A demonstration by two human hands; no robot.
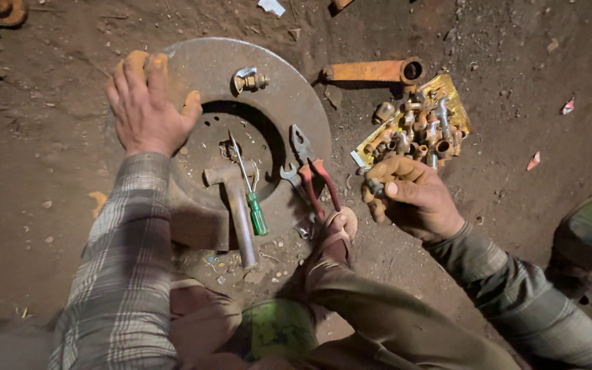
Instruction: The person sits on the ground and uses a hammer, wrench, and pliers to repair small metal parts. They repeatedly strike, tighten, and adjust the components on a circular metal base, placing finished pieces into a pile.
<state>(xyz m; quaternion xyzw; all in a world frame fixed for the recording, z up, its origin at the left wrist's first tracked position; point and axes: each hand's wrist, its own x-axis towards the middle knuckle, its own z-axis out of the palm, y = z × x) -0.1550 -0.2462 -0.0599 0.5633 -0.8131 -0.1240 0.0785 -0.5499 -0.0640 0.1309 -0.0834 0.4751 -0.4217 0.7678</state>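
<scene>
Right of centre frame: small metal fitting (376,186) pinched in right hand (409,195), enclosed by curled fingers (385,171), thumb pressed alongside. Just above, heap of rusty fittings (416,130) on yellow sheet (451,88), touching the knuckles. Upper left: left hand (146,109) flat, fingers spread wide, palm down on rim of round steel disc (296,103); nothing gripped. Disc dull grey, rust-stained, flat, with sunken centre. Inside centre: hammer (238,205) with rusty metal handle, screwdriver (251,199) with green grip. On lower right rim: wrench (289,175), pliers (316,185) with red handles. Brass valve (249,81) on upper rim. Rusty orange bar (375,70) on bare dirt, top centre.
</scene>
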